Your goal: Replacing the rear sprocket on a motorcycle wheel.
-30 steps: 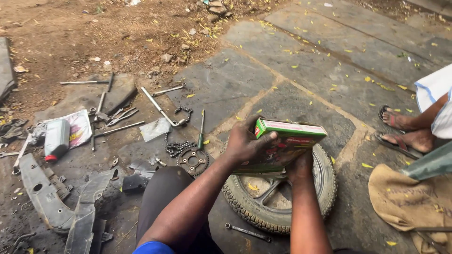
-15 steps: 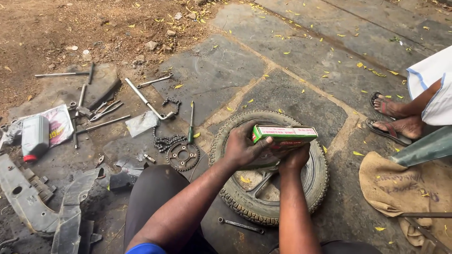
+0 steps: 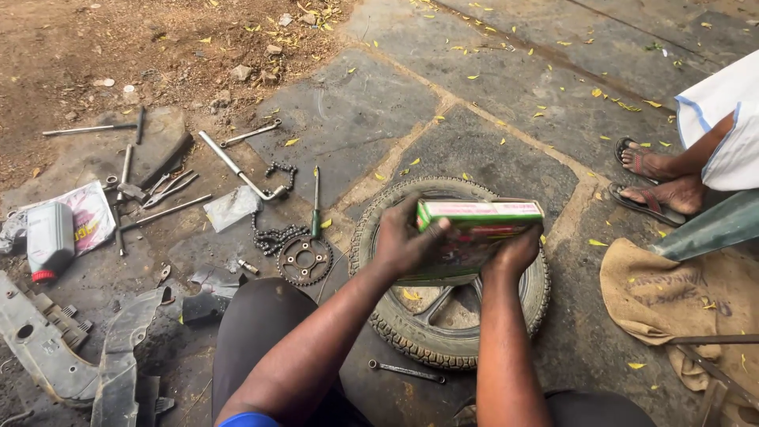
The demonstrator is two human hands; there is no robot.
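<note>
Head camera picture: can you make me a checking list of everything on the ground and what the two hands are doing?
Surface: grey stone slabs, dirt beyond.
Job's things: green box held over a small wheel lying flat.
Clutter: sprocket with chain, wrenches, screwdriver, grey bottle, plastic panels.
Grippers: left hand and right hand grip the box ends.
Cables: nothing seen.
Surroundings: another person's sandalled feet, brown sack.

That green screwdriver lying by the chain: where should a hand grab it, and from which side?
Probably the green handle of the screwdriver, from above. It lies flat on the slab with its handle toward the sprocket and chain, so pinch across the handle's sides, clear of both.
</note>
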